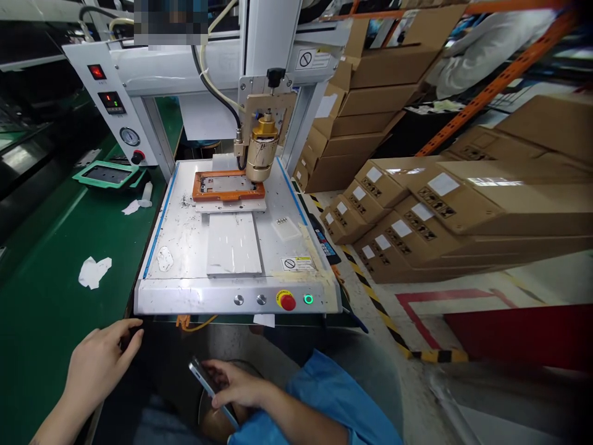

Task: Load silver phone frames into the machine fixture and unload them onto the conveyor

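My left hand lies at the edge of the green bench, its thumb and index finger apart and nothing in it. Low in front of my lap, my right hand grips a smartphone, which is tilted with its thin metal edge toward me. Ahead stands a white benchtop dispensing machine. On its bed an orange frame sits on a fixture, holding a flat grey part. The dispensing head hangs over the frame's right end; whether they touch I cannot tell.
The green bench on the left carries a teal-framed device, a small white bottle and a crumpled white tissue. Stacked cardboard boxes fill the right side. A red emergency button is on the machine's front.
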The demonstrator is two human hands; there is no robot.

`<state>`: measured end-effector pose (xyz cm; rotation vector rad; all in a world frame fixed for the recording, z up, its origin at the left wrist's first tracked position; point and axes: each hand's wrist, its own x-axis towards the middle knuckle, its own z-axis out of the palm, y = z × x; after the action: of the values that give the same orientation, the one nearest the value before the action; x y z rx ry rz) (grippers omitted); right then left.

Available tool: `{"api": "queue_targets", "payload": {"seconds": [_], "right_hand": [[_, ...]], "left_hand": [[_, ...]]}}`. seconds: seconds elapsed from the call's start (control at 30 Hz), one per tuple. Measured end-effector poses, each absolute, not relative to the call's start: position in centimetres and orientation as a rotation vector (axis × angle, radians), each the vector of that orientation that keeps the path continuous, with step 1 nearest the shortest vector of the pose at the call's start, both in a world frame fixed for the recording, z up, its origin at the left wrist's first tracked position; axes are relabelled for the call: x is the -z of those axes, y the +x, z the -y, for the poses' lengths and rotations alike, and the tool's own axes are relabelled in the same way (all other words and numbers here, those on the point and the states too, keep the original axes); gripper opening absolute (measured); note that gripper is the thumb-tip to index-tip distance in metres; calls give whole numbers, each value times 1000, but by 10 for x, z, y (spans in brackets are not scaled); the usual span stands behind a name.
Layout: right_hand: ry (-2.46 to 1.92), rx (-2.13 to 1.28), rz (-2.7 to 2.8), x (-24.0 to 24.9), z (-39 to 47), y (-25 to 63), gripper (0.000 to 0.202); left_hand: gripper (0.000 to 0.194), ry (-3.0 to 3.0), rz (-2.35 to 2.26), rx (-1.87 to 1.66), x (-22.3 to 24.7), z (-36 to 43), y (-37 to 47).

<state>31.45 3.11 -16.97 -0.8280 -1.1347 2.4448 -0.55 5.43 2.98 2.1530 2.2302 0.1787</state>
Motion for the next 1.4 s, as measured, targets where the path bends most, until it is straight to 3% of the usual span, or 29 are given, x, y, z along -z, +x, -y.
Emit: {"api": "queue_targets", "payload": {"seconds": [0.47, 1.4], "right_hand": [[-825, -2461, 1119, 185, -30, 314, 116], [-795, -2430, 1136, 183, -28, 314, 113]], "left_hand": [[42, 2172, -2199, -119, -34, -55, -4], [37, 2183, -2170, -166, -35, -55, -5]]}}
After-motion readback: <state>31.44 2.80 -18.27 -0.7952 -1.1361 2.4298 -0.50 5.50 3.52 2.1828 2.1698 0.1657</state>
